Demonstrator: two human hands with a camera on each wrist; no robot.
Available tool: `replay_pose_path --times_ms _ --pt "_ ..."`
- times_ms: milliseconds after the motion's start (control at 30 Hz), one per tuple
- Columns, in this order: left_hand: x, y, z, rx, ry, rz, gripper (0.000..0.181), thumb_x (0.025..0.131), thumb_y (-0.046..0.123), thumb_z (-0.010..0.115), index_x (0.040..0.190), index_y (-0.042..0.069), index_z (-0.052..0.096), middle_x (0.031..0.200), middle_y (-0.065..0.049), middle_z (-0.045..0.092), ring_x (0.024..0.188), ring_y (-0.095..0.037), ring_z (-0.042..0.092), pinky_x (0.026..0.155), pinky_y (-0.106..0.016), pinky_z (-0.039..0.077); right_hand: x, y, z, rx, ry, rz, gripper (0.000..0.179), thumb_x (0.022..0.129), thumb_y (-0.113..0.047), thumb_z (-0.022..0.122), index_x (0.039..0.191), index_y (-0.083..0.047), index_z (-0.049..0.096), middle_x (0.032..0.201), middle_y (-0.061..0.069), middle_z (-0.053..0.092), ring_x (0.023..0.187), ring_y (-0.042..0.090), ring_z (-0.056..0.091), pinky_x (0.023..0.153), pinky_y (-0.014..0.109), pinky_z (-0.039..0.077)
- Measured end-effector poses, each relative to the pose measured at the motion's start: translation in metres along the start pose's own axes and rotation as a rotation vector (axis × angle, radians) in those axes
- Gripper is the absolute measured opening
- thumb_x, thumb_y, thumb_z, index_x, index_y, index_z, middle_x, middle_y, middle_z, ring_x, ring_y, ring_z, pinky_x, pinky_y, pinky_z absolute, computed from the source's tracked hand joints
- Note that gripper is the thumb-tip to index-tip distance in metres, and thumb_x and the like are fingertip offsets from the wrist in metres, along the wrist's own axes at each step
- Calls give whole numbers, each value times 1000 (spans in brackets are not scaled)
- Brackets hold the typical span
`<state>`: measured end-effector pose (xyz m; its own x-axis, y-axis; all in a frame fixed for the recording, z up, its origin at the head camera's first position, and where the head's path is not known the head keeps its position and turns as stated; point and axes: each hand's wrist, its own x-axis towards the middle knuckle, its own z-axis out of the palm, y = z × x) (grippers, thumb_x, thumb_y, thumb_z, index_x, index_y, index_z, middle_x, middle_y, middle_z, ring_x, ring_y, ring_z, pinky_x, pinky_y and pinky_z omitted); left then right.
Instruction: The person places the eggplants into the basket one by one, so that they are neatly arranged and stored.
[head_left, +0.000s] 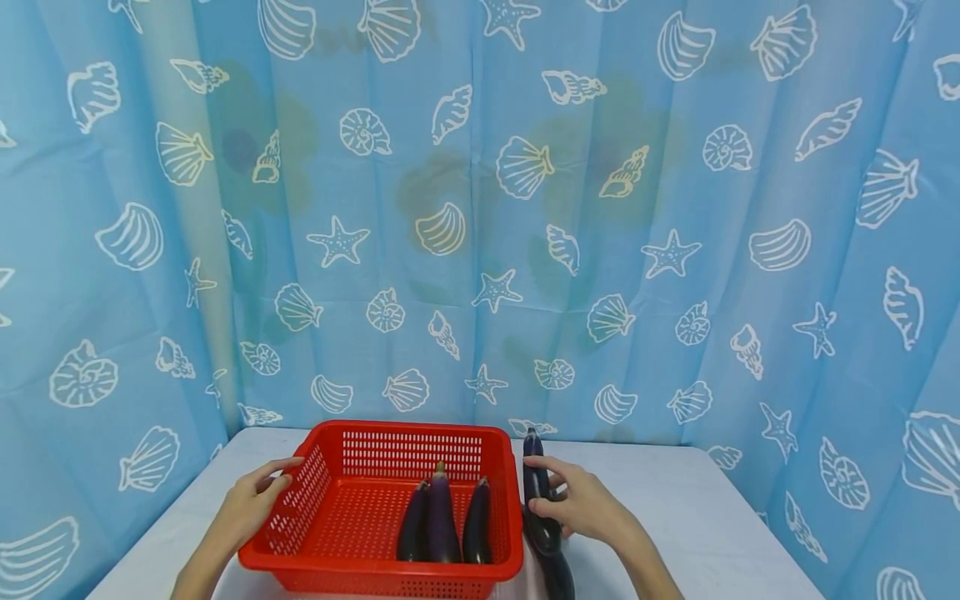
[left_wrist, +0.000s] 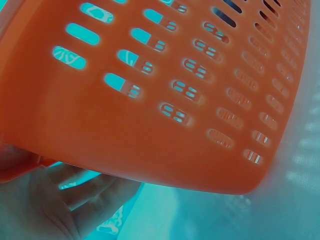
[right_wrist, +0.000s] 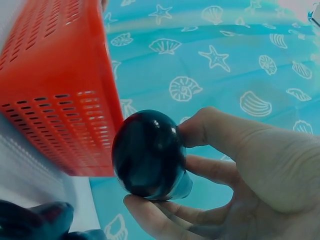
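Note:
A red plastic basket (head_left: 382,485) with slotted walls holds three dark purple eggplants (head_left: 442,521) in its right part. My left hand (head_left: 251,504) is at the basket's left rim, fingers and thumb gripping it; in the left wrist view, the fingers (left_wrist: 95,195) reach past the rim's edge. Just outside the basket's right wall, my right hand (head_left: 581,504) grips another eggplant (head_left: 534,482) between thumb and fingers. Its glossy round end (right_wrist: 147,155) faces the right wrist camera, and the stem end points toward the curtain.
More eggplants (head_left: 557,575) lie beside the basket's right wall, below the right hand; their dark ends (right_wrist: 37,220) show at lower left in the right wrist view. Everything stands on a white-covered table (head_left: 660,492). A blue curtain (head_left: 480,250) with white shell prints surrounds the table's back and sides.

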<state>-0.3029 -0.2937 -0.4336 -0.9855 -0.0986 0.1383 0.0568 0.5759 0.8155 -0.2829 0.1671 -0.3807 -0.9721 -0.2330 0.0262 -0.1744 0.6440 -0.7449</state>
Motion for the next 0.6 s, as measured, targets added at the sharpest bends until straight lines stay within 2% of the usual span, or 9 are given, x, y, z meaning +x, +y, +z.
replay_pose_path --times_ms 133,333,600 --pt "0 0 0 2 -1 0 42 101 18 48 141 8 51 136 -32 53 98 -31 68 73 -41 62 0 -6 0 0 4 -23 62 84 -20 75 141 -20 51 112 19 62 73 18 62 60 34 61" --pt "0 0 0 3 -2 0 42 101 18 49 141 8 51 135 -32 54 98 -30 68 73 -42 62 3 -17 2 6 -4 -81 60 85 -21 74 140 -19 53 116 22 60 69 18 62 58 34 60" --pt "1 -1 0 2 0 -5 42 101 19 49 141 9 51 134 -31 55 95 -27 69 73 -41 62 8 -31 10 -4 -24 -139 58 85 -18 73 140 -16 53 107 19 61 58 19 60 55 32 58"
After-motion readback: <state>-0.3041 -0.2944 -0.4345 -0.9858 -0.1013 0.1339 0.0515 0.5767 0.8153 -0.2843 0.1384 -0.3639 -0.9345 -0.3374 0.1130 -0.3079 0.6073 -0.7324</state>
